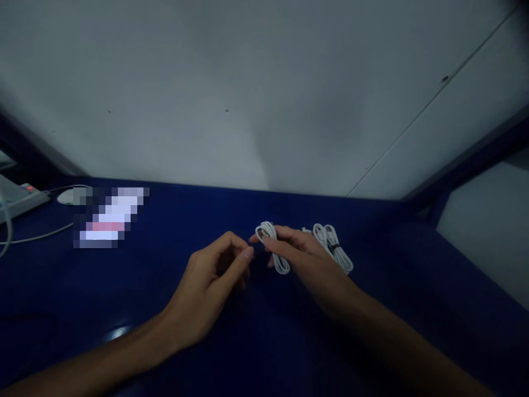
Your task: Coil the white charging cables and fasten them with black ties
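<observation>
Hands, two: While the right hand (312, 262) pinches one cable (282, 264) between thumb and fingers, the left hand (206, 281) is curled just beside it, thumb tip close to the forefinger; whether the left grips anything, I cannot tell.
Cable: one, at the right hand's fingertips, on the side facing the left hand; white, smooth, wound into a narrow, long oval with several strands side by side, slightly tilted.
Coils (342, 256): two looped ends show just beyond the right hand, partly hidden by it; white and smooth like the held one. I cannot tell whether they make one bundle or two.
Tie (336, 247): one, thin and black, around the coils.
Table (136, 298): one, under both hands, deep blue, flat and glossy, with a pale reflection near the left forearm.
Screen (115, 212): one, well to the left of the left hand and farther off, bright, its content blurred into squares.
Pebble-shaped thing (65, 197): one, beyond the screen's left edge, white, rounded.
Power strip (25, 207): one, farthest left of the hands, pale, box-like, with one red light (30, 188); pale cords lie near it.
Wall (185, 99): one, beyond both hands, grey-white and flat, with one slanting seam (413, 118) and several small dark marks.
</observation>
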The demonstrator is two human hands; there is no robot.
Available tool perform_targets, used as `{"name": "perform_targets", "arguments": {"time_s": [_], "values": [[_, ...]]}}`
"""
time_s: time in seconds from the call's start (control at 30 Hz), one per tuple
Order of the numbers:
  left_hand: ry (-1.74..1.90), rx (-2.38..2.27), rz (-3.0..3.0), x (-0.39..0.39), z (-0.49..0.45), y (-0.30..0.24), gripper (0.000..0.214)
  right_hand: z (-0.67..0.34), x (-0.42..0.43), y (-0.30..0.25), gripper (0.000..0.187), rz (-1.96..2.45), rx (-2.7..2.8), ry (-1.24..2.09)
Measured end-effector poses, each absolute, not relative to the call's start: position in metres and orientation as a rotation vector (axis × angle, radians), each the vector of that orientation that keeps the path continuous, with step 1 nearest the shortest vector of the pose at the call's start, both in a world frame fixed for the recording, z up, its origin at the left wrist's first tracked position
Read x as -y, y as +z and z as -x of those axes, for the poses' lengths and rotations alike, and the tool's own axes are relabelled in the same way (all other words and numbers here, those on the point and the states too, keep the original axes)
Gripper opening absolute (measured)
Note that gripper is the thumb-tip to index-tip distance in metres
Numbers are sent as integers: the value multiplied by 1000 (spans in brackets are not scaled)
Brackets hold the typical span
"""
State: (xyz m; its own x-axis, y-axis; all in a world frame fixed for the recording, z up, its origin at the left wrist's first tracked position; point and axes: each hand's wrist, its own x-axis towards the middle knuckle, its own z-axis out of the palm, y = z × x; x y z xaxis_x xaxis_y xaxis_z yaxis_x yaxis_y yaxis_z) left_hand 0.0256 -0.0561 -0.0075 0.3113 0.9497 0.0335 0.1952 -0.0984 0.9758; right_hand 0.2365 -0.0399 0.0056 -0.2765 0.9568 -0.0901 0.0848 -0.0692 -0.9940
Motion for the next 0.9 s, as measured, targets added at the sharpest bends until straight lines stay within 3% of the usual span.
{"name": "perform_targets", "arguments": {"time_s": [0.2,0.4,0.9], "values": [[885,-1088,-1657,57,-25,-5,32,-223,9,13,32,1435,1568,1307],[802,-995,-1864,59,-23,-8,42,-203,-28,1,13,1481,1671,1023],[648,-740,-2139,67,-25,-6,37,-182,-55,-6,24,1499,1948,918]]}}
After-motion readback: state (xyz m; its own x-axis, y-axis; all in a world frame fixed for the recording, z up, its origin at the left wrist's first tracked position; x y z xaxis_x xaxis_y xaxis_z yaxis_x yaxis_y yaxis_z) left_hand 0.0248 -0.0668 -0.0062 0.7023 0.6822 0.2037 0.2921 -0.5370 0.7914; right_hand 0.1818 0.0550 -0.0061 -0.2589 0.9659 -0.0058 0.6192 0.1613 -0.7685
